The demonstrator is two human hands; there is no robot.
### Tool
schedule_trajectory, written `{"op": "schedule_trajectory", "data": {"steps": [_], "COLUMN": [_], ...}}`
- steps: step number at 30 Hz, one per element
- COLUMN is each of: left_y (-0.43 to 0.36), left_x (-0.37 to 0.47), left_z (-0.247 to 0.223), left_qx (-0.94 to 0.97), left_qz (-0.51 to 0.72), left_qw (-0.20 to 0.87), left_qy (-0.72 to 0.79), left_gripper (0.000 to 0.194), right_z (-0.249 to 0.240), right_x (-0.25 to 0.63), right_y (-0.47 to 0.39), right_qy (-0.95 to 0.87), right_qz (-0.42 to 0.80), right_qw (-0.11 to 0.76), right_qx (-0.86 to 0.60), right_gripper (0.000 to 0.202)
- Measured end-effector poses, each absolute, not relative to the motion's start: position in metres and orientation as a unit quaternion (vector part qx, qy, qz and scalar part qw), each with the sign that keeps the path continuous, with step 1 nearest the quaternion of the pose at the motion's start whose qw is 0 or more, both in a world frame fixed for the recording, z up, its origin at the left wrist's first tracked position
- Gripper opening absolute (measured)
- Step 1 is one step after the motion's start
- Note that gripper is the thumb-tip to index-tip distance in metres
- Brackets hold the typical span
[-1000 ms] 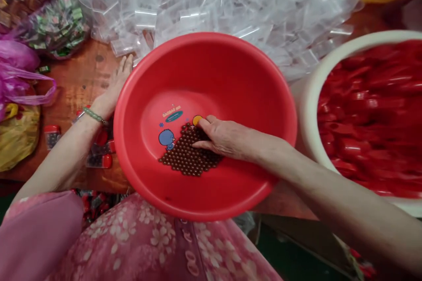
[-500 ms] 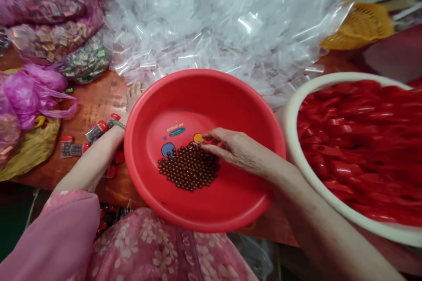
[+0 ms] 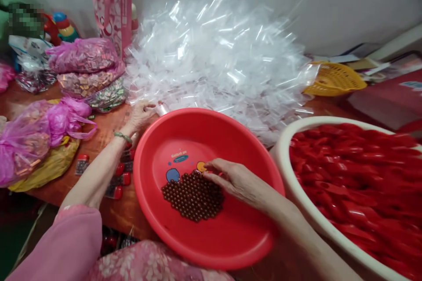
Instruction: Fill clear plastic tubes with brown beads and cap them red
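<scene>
My right hand [image 3: 232, 180] is over the red basin [image 3: 250, 232], its thumb and index finger a little apart at the edge of a patch of small round brown balls [image 3: 193, 197]. No ball shows between those fingers. Past the basin's far left rim, my left hand [image 3: 141, 116] reaches to the pile of clear plastic pieces [image 3: 214, 61]. Its fingertips are closed on a small clear plastic container [image 3: 162, 109]. Several filled little containers with red caps [image 3: 115, 192] lie on the table under and beside my left forearm.
A white-rimmed tub [image 3: 284, 149] full of red plastic parts stands at the right. Behind it is a yellow basket [image 3: 339, 79]. Pink bags [image 3: 87, 57] of small wrapped pieces and a yellow bag [image 3: 49, 169] sit at the left. A pink paper bag [image 3: 110, 13] stands by the wall.
The view has tilted up. My left hand, mostly hidden behind the basin rim before, now shows at the clear pile with a clear container. My right hand stays over the brown balls.
</scene>
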State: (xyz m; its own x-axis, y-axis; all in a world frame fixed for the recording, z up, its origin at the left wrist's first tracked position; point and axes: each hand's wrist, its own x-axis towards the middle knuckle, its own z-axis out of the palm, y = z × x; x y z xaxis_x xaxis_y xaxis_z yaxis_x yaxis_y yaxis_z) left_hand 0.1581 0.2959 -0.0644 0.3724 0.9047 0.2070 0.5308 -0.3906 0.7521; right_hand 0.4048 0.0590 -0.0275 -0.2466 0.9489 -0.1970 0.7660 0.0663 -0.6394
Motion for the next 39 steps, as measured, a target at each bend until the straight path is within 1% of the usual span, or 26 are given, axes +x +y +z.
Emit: {"op": "schedule_trajectory", "data": {"steps": [3,5,6,8,10,11,13,15,18,21,23,24,25,26,27,29,30,31,33,34,35,36,37,38,39], "left_y": [0.286,0.266,0.252,0.220,0.189,0.177,0.159,0.149,0.141,0.136,0.134,0.132,0.130,0.128,0.125,0.117,0.112,0.107,0.098,0.094,0.091,0.088,0.087,0.086,0.085], "left_x": [0.148,0.146,0.146,0.150,0.156,0.159,0.165,0.169,0.171,0.172,0.173,0.173,0.173,0.173,0.171,0.165,0.160,0.155,0.143,0.136,0.131,0.125,0.121,0.117,0.115], "left_z": [-0.029,-0.006,0.004,0.018,0.023,0.024,0.020,0.016,0.014,0.015,0.015,0.014,0.013,0.012,0.012,0.016,0.018,0.021,0.023,0.022,0.019,0.014,0.008,0.000,-0.008], "left_qx": [0.739,0.724,0.715,0.627,0.550,0.518,0.469,0.434,0.413,0.435,0.447,0.447,0.445,0.445,0.452,0.502,0.549,0.609,0.731,0.771,0.791,0.794,0.787,0.777,0.765], "left_qz": [0.368,0.390,0.395,0.393,0.352,0.333,0.305,0.286,0.275,0.270,0.253,0.244,0.234,0.227,0.218,0.209,0.209,0.217,0.251,0.268,0.281,0.288,0.290,0.288,0.285], "left_qw": [0.316,0.353,0.389,0.573,0.698,0.739,0.792,0.822,0.829,0.790,0.764,0.758,0.757,0.758,0.757,0.732,0.696,0.638,0.450,0.339,0.238,0.162,0.120,0.112,0.132], "left_qy": [0.467,0.445,0.425,0.353,0.296,0.274,0.245,0.233,0.259,0.337,0.389,0.407,0.416,0.420,0.418,0.411,0.412,0.418,0.447,0.469,0.490,0.510,0.530,0.549,0.563], "left_gripper": [0.028,0.027,0.025,0.021,0.018,0.018,0.020,0.022,0.027,0.032,0.049,0.059,0.066,0.069,0.068,0.054,0.044,0.035,0.025,0.025,0.029,0.037,0.046,0.055,0.061], "right_z": [-0.016,-0.004,0.003,0.015,0.023,0.025,0.025,0.022,0.019,0.018,0.014,0.009,0.003,-0.004,-0.012,-0.027,-0.033,-0.039,-0.047,-0.050,-0.053,-0.056,-0.059,-0.062,-0.065], "right_x": [0.401,0.395,0.390,0.380,0.370,0.366,0.359,0.355,0.357,0.370,0.386,0.394,0.402,0.409,0.415,0.421,0.423,0.424,0.425,0.426,0.428,0.429,0.430,0.431,0.432], "right_y": [0.069,0.080,0.085,0.096,0.105,0.108,0.110,0.107,0.101,0.097,0.097,0.097,0.098,0.099,0.100,0.101,0.102,0.102,0.102,0.101,0.100,0.097,0.093,0.088,0.083], "right_qy": [-0.703,-0.685,-0.675,-0.656,-0.640,-0.635,-0.626,-0.616,-0.597,-0.602,-0.639,-0.673,-0.712,-0.749,-0.778,-0.805,-0.809,-0.813,-0.826,-0.835,-0.843,-0.849,-0.858,-0.866,-0.874], "right_qz": [0.337,0.341,0.344,0.365,0.410,0.432,0.457,0.471,0.497,0.480,0.418,0.373,0.324,0.273,0.224,0.142,0.113,0.093,0.067,0.062,0.060,0.063,0.067,0.071,0.073], "right_qw": [0.195,0.271,0.316,0.392,0.439,0.453,0.478,0.494,0.484,0.462,0.438,0.404,0.347,0.272,0.187,0.031,-0.020,-0.052,-0.075,-0.077,-0.079,-0.082,-0.089,-0.097,-0.107], "right_qx": [-0.595,-0.583,-0.571,-0.532,-0.479,-0.453,-0.413,-0.393,-0.403,-0.440,-0.474,-0.495,-0.517,-0.538,-0.556,-0.575,-0.576,-0.573,-0.554,-0.541,-0.529,-0.517,-0.502,-0.485,-0.468], "right_gripper": [0.029,0.029,0.029,0.036,0.051,0.056,0.055,0.048,0.037,0.035,0.037,0.037,0.037,0.034,0.030,0.022,0.021,0.023,0.027,0.029,0.031,0.033,0.034,0.035,0.036]}}
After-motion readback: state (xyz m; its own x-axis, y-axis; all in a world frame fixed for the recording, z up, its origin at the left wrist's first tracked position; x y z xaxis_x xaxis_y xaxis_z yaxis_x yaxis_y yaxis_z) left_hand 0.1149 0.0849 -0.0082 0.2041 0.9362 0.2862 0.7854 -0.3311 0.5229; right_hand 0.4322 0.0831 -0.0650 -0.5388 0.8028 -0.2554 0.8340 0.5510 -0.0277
